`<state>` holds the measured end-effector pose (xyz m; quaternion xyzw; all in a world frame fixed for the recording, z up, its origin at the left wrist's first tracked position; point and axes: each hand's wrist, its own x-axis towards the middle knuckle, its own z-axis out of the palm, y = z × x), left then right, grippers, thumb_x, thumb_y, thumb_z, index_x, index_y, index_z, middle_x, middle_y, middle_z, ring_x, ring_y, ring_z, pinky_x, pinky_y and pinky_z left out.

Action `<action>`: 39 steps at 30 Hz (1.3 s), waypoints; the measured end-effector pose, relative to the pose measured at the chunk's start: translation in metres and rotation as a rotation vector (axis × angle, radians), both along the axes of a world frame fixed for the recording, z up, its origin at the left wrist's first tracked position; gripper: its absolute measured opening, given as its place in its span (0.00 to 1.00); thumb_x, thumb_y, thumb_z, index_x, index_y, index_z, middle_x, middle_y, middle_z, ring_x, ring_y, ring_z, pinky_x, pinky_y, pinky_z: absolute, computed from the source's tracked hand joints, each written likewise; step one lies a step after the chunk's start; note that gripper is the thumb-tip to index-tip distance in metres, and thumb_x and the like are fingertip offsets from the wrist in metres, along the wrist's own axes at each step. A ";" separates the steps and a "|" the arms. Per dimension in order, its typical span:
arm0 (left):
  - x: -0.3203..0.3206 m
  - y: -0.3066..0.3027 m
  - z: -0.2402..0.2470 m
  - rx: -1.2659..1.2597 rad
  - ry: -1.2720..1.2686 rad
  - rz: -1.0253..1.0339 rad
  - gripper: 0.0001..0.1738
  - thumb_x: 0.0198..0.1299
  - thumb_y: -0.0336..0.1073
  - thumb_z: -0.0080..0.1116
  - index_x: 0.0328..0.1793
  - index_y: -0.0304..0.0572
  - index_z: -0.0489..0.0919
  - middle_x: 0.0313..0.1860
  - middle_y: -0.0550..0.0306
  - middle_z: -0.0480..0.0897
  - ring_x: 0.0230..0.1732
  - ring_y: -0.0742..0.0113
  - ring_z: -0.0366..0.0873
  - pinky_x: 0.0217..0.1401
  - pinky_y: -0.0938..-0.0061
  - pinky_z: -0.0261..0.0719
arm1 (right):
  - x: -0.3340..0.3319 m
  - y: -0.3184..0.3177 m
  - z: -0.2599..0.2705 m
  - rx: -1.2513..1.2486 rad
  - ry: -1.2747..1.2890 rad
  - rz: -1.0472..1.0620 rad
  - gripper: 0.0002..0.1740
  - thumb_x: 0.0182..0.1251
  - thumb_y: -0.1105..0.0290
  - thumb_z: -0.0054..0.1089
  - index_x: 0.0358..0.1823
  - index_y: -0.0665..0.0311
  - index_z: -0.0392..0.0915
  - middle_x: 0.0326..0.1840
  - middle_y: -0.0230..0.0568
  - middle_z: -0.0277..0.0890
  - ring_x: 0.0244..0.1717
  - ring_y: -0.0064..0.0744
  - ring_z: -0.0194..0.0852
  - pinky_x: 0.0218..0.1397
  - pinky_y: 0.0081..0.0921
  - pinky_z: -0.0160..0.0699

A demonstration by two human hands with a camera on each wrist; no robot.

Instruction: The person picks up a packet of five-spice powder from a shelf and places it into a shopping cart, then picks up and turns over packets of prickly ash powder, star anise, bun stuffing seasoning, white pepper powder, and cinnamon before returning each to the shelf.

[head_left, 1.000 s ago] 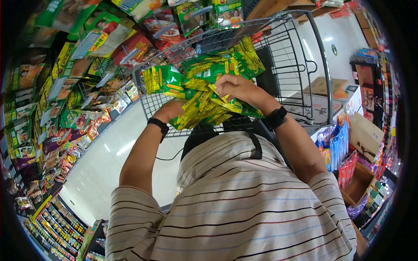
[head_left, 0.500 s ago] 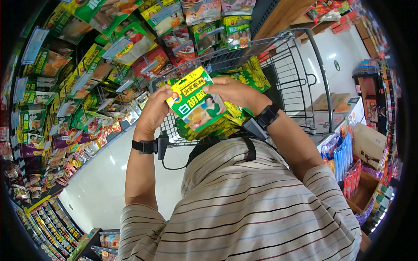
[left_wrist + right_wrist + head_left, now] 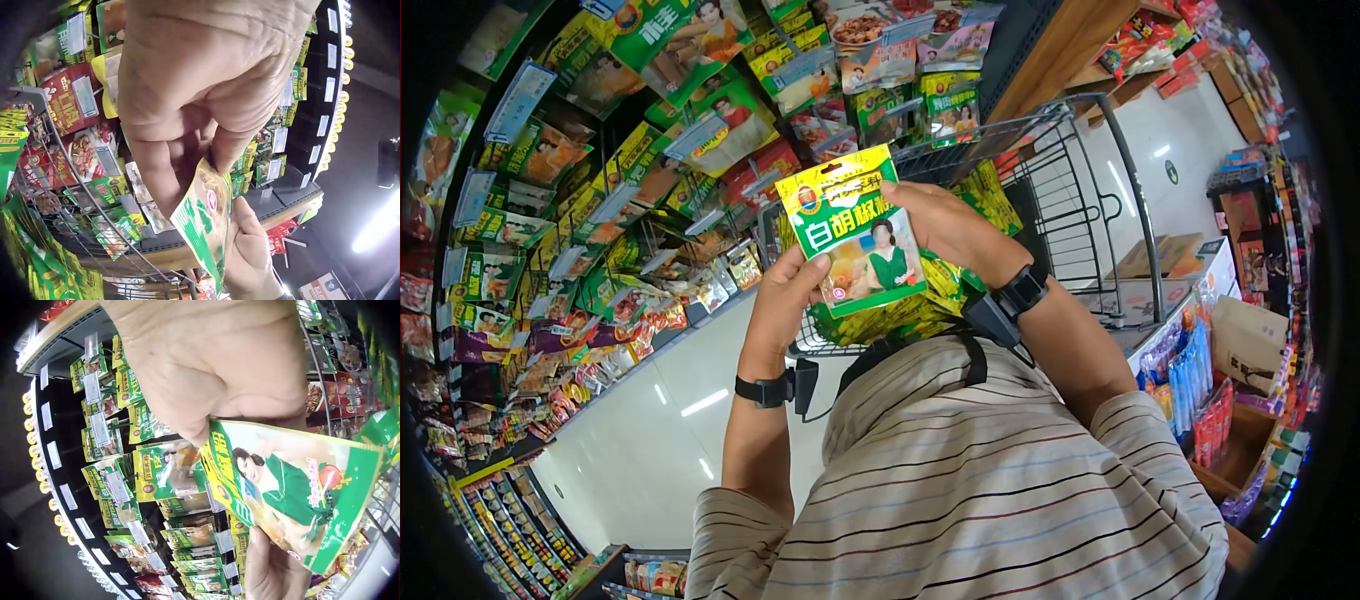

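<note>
A green and yellow packet of white pepper powder (image 3: 862, 235) is held up over the cart, its printed front with a picture of a person facing me. My left hand (image 3: 781, 300) pinches its lower left edge, thumb on the front. At the upper right edge, my right hand (image 3: 962, 236) grips it with the thumb near the top. The left wrist view has the packet (image 3: 206, 215) nearly edge-on between both hands; most right-hand fingers are hidden behind it in the head view. Beneath lie several green and yellow packets (image 3: 900, 322) in the shopping cart (image 3: 1090, 200).
Hanging spice packets (image 3: 615, 200) fill the shelf rack on the left and ahead. Cardboard boxes (image 3: 1175, 265) and bagged goods (image 3: 1190, 365) stand to the right of the cart. Pale floor (image 3: 650, 430) shows at lower left.
Both hands were down among the packets in the cart a second ago. They have since lifted one packet out and turned it more upright, with the left hand now lower on its edge.
</note>
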<state>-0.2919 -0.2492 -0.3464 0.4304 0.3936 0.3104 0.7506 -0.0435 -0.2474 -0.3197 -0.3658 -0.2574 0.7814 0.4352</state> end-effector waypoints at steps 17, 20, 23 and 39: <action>0.006 0.013 0.030 0.144 0.150 0.009 0.21 0.70 0.40 0.60 0.65 0.40 0.75 0.52 0.61 0.82 0.47 0.76 0.78 0.44 0.80 0.77 | 0.003 0.005 0.018 0.263 -0.367 0.024 0.18 0.77 0.66 0.53 0.61 0.68 0.76 0.52 0.31 0.80 0.50 0.18 0.74 0.53 0.21 0.75; 0.013 0.013 0.031 0.163 0.027 0.020 0.22 0.71 0.38 0.59 0.67 0.39 0.73 0.55 0.59 0.82 0.51 0.73 0.80 0.46 0.79 0.79 | 0.004 0.001 0.045 0.241 -0.358 0.017 0.17 0.77 0.65 0.53 0.60 0.67 0.76 0.50 0.31 0.80 0.49 0.18 0.74 0.53 0.21 0.75; 0.016 0.016 0.045 0.199 0.019 0.055 0.22 0.71 0.37 0.59 0.67 0.40 0.72 0.57 0.57 0.82 0.54 0.70 0.81 0.56 0.73 0.79 | 0.005 0.003 0.054 0.281 -0.355 0.023 0.17 0.77 0.65 0.53 0.61 0.66 0.76 0.49 0.30 0.80 0.45 0.16 0.76 0.44 0.20 0.79; 0.012 0.026 0.097 0.606 0.243 0.236 0.17 0.72 0.35 0.56 0.61 0.35 0.73 0.51 0.55 0.83 0.47 0.73 0.81 0.47 0.77 0.80 | -0.012 0.013 0.079 0.529 -0.461 0.026 0.15 0.75 0.70 0.57 0.59 0.65 0.77 0.48 0.28 0.80 0.46 0.15 0.75 0.48 0.20 0.77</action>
